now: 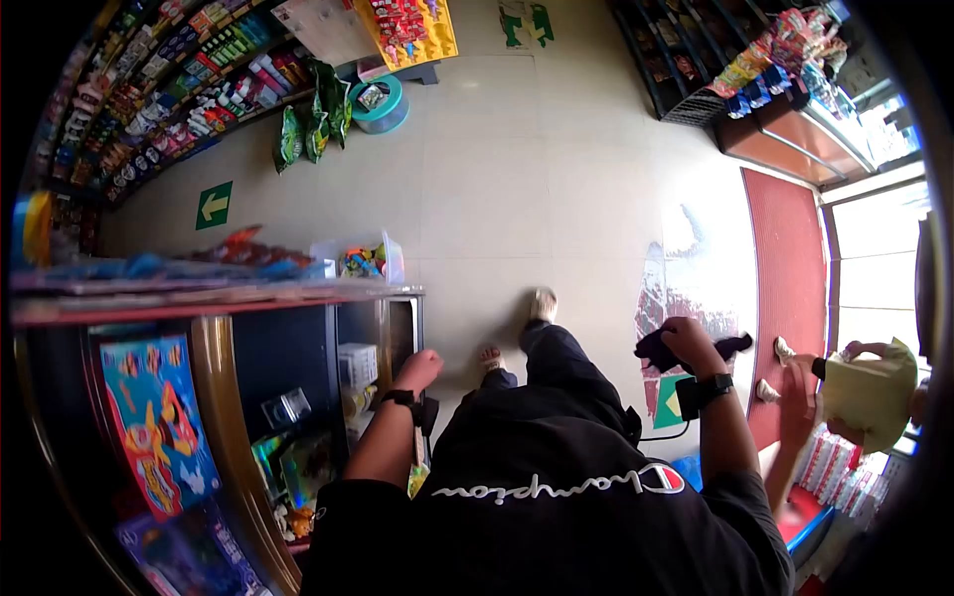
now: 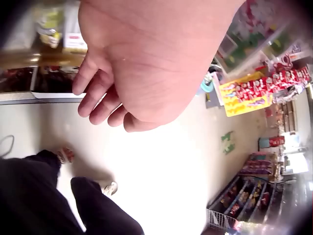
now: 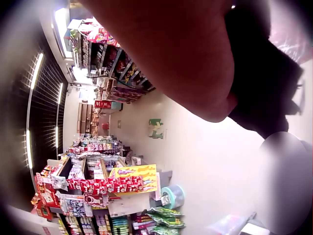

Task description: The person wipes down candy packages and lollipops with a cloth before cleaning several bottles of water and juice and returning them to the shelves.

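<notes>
Fingers of the right hand (image 1: 693,345) are, in the head view, curled round a black cloth (image 1: 653,350), right of the middle of the frame. The cloth comes out on both sides of the fist: a wider bunched part to the left, and a narrow end to the right. It is held up over the floor (image 1: 467,209), and just below it in the frame a green arrow sign (image 1: 669,400) is seen. The left hand (image 1: 419,371), left of the middle, is just beside the end of a shelf (image 1: 415,338).

In the left wrist view, the palm fills the top of the frame. Its fingers hang relaxed and a little bent, and they hold nothing. The black cloth does not show there; a yellow board (image 2: 234,95) is at the upper right.

In the right wrist view, the cloth is a dark mass at the upper right, touching the hand. The fingertips are hidden, so I cannot tell how firm is the grip. Green bags (image 3: 166,220) and a round tub (image 3: 175,197) are at the bottom middle.

I judge the cloth to be light and soft, with no stiffness of its own, neither fragile nor slippery. The gathered middle seems the best place to hold, since the loose ends would only droop; a second hand could pinch the narrow end.
</notes>
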Tool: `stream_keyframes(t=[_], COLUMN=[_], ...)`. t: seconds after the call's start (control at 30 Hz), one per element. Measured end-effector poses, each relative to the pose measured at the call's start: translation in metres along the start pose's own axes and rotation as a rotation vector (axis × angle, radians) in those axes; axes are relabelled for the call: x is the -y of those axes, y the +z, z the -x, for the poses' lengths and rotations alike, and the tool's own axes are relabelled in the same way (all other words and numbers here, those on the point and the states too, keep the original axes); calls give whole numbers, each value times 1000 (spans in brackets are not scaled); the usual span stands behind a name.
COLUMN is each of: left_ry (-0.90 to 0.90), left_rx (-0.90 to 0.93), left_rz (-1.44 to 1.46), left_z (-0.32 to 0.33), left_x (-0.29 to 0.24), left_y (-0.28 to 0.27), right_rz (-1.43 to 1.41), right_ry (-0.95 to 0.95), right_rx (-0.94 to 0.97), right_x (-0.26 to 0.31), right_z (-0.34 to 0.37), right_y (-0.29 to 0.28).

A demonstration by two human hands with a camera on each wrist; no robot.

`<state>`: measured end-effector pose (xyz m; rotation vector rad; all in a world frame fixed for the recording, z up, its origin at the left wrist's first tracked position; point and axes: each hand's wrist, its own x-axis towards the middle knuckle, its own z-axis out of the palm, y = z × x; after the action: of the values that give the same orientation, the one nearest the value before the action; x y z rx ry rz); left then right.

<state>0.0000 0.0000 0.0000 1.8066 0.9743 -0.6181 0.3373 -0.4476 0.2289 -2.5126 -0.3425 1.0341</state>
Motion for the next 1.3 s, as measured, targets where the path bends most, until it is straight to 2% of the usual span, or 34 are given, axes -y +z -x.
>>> stream_keyframes(t=[0.03,0.07,0.1,0.17,0.2,0.27,0.3,0.37,0.43,0.5,0.53,0.6,0.63,0.7,0.73,0.77,0.87,0.9,0.97,1.03,1.1,1.17,1.3], left_ry=[53,106,43,147,141,164,157,292,326,449,445,681,636,773,727,737,596,615,634,694,690,714,686], left_rx=[0,1,72,-4,-25,-47,-54,-135,-87,-26,-31,-113,-39,24,8,15,135,158,243,259,145,145,175], left_rz=[39,80,121,93,102,147,161,56,85,140,148,52,48,59,44,28,202,181,334,290,81,43,-59], left_z=[-7,-13,-32,-71,-86,-104,-115,-134,-139,-153,-158,-170,-173,-198,-212,-231,-286,-300,-330,-350,-381,-416,-497], left_x=[-23,-43,-87,-147,-177,-231,-258,-312,-377,-430,-453,-503,-531,-568,-584,-596,-638,-652,-680,-721,-759,-795,-881], left_y=[-5,-6,4,-31,-47,-65,-75,-94,-120,-141,-150,-174,-190,-221,-235,-249,-296,-311,-337,-365,-386,-403,-427], right_rz=[7,-191,-139,-245,-361,-363,-410,-604,-608,-743,-735,-901,-899,-1136,-1187,-1201,-1267,-1285,-1227,-1242,-1258,-1338,-1496], right_ry=[-104,-9,15,-35,-13,-79,-135,-100,-90,-97,-98,-181,-184,-302,-329,-337,-374,-379,-325,-293,-274,-210,-170], right_rx=[-34,-10,69,93,111,136,128,173,190,309,316,423,426,593,608,594,519,484,304,212,123,32,2], right_x=[-1,27,47,79,98,110,125,171,219,266,291,342,361,392,406,419,458,467,480,489,498,497,494], right_z=[-12,-11,-48,-116,-144,-209,-233,-271,-302,-332,-341,-364,-382,-418,-439,-457,-509,-524,-552,-575,-610,-648,-740], right_y=[2,2,-35,-44,-52,-66,-73,-98,-125,-148,-160,-181,-185,-191,-195,-199,-228,-241,-265,-292,-321,-344,-393])
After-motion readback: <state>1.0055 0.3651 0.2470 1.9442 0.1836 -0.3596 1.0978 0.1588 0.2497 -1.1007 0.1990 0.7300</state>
